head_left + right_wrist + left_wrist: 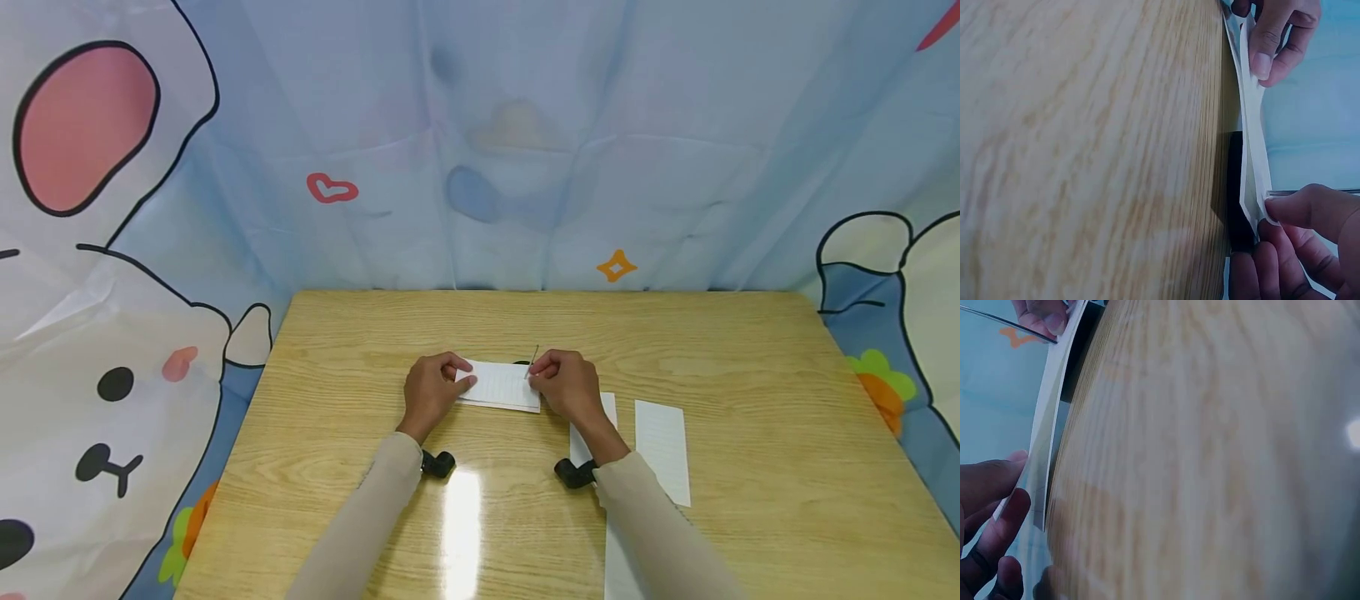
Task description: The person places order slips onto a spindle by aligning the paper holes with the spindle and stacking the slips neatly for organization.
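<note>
Both hands are closed in pinches on the lined paper (498, 386), raised over the far middle of the tabletop (337, 500): the left hand (432, 388) has its left end, the right hand (568, 383) its right end. A thin rod (534, 358) stands tilted at the right thumb, its lower end against the paper. The layers gape apart between the hands, so a loosened pinch would probably let them slide out of line. Pressing the rod too hard could crease or pierce the sheet. The right sleeve (660, 517) overlaps paper strips (662, 450) towards the near edge; drawing that arm back might drag them.
</note>
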### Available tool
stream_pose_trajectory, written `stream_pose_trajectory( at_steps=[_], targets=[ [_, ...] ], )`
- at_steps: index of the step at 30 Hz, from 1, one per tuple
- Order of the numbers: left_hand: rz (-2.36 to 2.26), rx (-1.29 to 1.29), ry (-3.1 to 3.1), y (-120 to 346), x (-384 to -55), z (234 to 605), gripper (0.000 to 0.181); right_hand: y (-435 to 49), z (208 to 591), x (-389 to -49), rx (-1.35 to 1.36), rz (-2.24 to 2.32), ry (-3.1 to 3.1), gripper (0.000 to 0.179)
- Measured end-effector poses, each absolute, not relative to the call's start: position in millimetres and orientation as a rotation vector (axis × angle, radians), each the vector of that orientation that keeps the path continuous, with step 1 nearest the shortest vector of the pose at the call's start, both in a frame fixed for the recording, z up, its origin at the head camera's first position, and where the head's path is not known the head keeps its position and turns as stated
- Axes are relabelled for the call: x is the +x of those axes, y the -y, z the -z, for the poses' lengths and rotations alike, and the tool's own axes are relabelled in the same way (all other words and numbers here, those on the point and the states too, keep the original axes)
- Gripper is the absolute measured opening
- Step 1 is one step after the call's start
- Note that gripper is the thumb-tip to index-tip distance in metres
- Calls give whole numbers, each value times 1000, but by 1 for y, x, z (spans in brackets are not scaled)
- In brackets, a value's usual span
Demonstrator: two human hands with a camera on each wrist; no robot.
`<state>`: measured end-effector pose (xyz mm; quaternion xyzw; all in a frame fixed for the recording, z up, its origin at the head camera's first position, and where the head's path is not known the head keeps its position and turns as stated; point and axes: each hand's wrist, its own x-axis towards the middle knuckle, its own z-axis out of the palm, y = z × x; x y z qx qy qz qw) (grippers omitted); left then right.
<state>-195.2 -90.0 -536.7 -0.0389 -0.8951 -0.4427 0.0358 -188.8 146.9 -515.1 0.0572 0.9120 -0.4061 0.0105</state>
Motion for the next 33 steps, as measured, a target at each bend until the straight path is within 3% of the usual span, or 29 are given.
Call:
stream_pose_trajectory(
  at_steps=[33],
  targets=[
    [1096,-184,2853,89,-193,539,17,-151,518,-188,117,1197,-2922,4]
  ],
)
